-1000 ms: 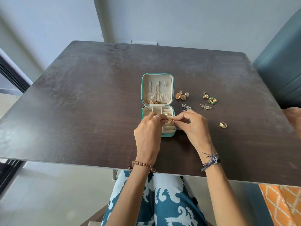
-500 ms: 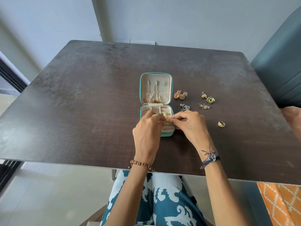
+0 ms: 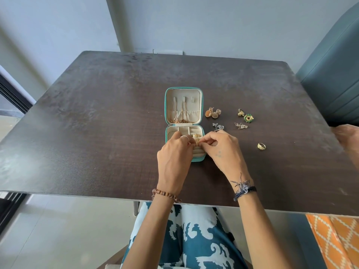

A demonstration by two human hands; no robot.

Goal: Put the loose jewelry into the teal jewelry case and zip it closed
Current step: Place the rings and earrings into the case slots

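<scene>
The teal jewelry case [image 3: 166, 105] lies open at the table's middle, lid flat behind its cream-lined tray. Gold chains [image 3: 177, 119] hang in the lid pocket. One gold ring [image 3: 195, 135] sits in the tray's ring rolls. Over the tray, my left hand [image 3: 174, 158] and my right hand [image 3: 225, 152] meet fingertip to fingertip, both pinching a second gold ring [image 3: 197, 142] at the rolls. Right of the case lie gold dome earrings [image 3: 213, 113], a silver piece [image 3: 218, 127], triangle earrings [image 3: 240, 125], green-and-gold earrings [image 3: 246, 115] and a loose gold ring [image 3: 261, 146].
The dark wooden table [image 3: 97, 117] spreads wide to the left of the case. A teal padded seat [image 3: 334, 78] stands at the right, and another person's hand [image 3: 347, 138] rests at the right table edge. An orange patterned cushion [image 3: 336, 241] sits below the right corner.
Both hands stay over the tray, working the gold ring between the fingertips; they have shifted only slightly. The loose pieces on the table have not moved.
</scene>
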